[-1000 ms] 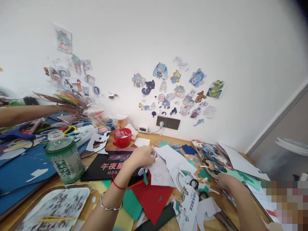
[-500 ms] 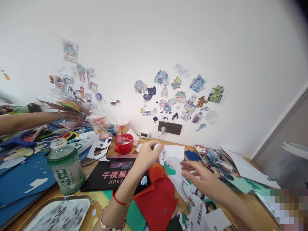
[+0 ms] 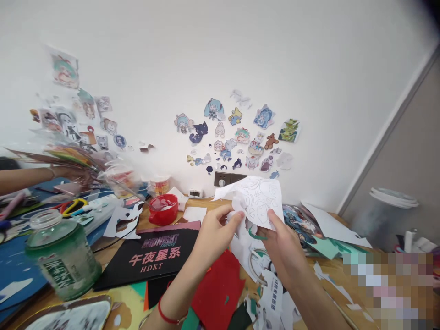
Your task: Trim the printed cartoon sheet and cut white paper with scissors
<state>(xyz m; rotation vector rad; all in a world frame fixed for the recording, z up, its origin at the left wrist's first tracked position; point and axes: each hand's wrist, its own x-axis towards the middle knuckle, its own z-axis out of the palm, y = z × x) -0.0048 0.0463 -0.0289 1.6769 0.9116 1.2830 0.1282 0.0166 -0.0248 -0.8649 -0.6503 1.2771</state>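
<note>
A white paper sheet with pencil-like line drawings (image 3: 263,199) is raised above the desk between my two hands. Its right lower edge lies under the thumb of my right hand (image 3: 283,240), whose other fingers are behind it. Thumb and fingers of my left hand (image 3: 218,233) pinch white paper at the sheet's left lower side; whether this is a separate cut piece I cannot tell. Below them lie red paper (image 3: 220,288) and white scraps. Left of my left forearm is a black folder with pink lettering (image 3: 154,252).
A red bowl (image 3: 164,210) stands behind the folder, and a green-labelled jar (image 3: 63,256) to the left. A tray (image 3: 65,316) lies at the front left. Another person's hand (image 3: 74,176) holds a bundle of papers at far left. A wall socket (image 3: 223,179) is behind.
My right hand has come left and taken hold of the drawn sheet, which is now lifted off the desk. My left hand stays pinched on paper. The view has turned somewhat right.
</note>
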